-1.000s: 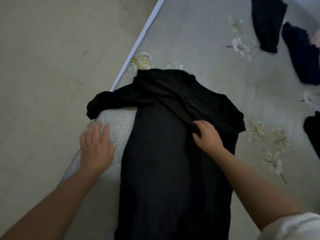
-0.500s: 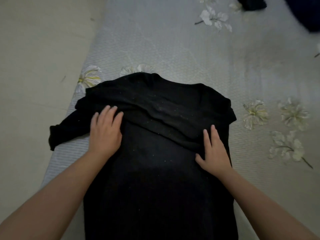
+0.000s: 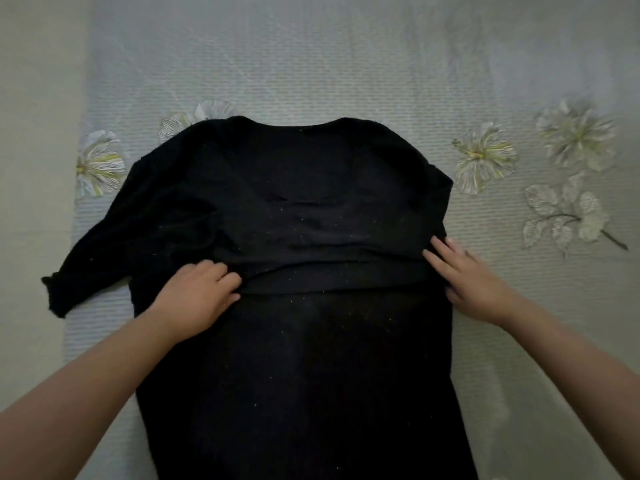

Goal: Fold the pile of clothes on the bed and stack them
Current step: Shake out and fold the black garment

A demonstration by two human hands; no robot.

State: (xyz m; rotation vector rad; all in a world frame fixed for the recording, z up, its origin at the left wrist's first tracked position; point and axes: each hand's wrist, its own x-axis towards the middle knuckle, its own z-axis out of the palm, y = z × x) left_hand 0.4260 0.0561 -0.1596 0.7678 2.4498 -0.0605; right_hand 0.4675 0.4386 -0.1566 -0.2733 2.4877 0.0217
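- A black long-sleeved garment (image 3: 311,306) is spread flat on the bed (image 3: 311,64), neckline at the far end.
- A sleeve is folded across its chest; the other sleeve (image 3: 86,268) is extended toward the bed's left edge.
- The folded sleeve's left end is pinched by the curled fingers of the left hand (image 3: 197,296).
- The garment's right edge is pressed by the right hand (image 3: 474,282), fingers straight and close together.

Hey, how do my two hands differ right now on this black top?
The left hand has curled fingers pinching the folded edge of the black top; the right hand lies flat with straight fingers. The left sits on the cloth, the right at its side edge. Both touch the top.
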